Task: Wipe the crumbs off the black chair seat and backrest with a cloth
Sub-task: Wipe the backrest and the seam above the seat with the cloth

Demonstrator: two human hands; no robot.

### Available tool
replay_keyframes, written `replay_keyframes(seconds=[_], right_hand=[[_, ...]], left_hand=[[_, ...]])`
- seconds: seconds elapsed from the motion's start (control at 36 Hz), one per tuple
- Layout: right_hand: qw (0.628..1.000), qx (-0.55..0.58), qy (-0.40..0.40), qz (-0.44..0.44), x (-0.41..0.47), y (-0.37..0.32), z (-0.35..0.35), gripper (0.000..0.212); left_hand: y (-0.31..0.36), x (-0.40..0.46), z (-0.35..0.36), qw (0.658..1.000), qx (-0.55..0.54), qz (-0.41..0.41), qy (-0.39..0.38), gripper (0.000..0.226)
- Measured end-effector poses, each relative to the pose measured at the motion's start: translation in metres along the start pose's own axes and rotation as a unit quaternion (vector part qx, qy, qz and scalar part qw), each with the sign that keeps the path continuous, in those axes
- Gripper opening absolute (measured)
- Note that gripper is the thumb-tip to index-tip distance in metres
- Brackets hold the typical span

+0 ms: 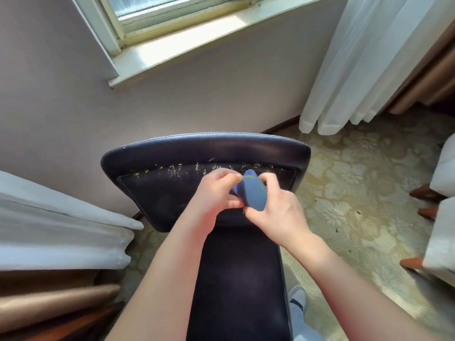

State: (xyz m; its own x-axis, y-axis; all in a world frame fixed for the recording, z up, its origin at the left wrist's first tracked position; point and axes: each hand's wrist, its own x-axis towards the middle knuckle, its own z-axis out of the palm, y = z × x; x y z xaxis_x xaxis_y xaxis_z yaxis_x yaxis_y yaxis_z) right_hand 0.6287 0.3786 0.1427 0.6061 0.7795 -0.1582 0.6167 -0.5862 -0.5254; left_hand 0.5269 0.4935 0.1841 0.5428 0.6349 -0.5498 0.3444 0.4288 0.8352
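Note:
A black leather chair stands below me, its backrest (157, 190) rising toward the window and its seat (236, 279) running down to the frame's bottom edge. Yellowish crumbs (174, 169) lie scattered in a band across the upper backrest. A folded blue cloth (253, 190) with some crumbs on it is held over the backrest by both hands. My left hand (214, 195) pinches its left side. My right hand (280, 212) grips it from the right and below.
A grey wall and a window sill (177, 45) lie behind the chair. White curtains hang at the right (349, 70) and left (61, 225). White upholstered chairs with wooden legs (440, 232) stand at the right on patterned carpet (357, 193). My foot (298, 301) rests beside the seat.

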Motion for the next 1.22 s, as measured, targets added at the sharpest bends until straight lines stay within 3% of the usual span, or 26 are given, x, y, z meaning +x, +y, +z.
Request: replay_keyframes(seconds=[0.14,0.22,0.28,0.36,0.44,0.5,0.69,1.0,1.22], right_hand=[[0.985,0.146,-0.033,0.086,0.000,0.007,-0.007,0.046],[0.973,0.197,-0.015,0.119,-0.003,0.013,-0.006,0.036],[0.971,0.206,-0.002,0.124,-0.005,0.017,-0.006,0.033],[0.964,0.227,0.008,0.140,-0.008,0.025,-0.009,0.031],[0.959,0.238,0.033,0.151,-0.009,0.032,-0.010,0.030],[0.959,0.230,0.056,0.158,-0.008,0.036,-0.009,0.030],[0.947,0.244,0.113,0.178,-0.002,0.040,0.000,0.037],[0.906,0.214,0.275,0.240,0.020,0.051,0.001,0.049],[0.912,0.170,0.275,0.252,0.043,0.035,0.026,0.062]], left_hand=[[0.004,0.001,0.000,0.996,0.087,0.006,-0.006,0.011],[0.001,0.012,-0.008,0.978,0.180,0.079,0.066,0.014],[0.000,0.023,-0.016,0.935,0.287,0.155,0.141,0.020],[0.001,0.039,-0.027,0.835,0.437,0.234,0.239,0.039],[-0.003,0.053,-0.031,0.764,0.520,0.272,0.269,0.057],[-0.006,0.064,-0.034,0.743,0.554,0.266,0.265,0.065],[-0.002,0.078,-0.037,0.746,0.530,0.251,0.315,0.061],[-0.013,0.076,-0.057,0.728,0.530,0.247,0.357,0.064],[-0.018,0.076,-0.066,0.719,0.530,0.248,0.376,0.064]])
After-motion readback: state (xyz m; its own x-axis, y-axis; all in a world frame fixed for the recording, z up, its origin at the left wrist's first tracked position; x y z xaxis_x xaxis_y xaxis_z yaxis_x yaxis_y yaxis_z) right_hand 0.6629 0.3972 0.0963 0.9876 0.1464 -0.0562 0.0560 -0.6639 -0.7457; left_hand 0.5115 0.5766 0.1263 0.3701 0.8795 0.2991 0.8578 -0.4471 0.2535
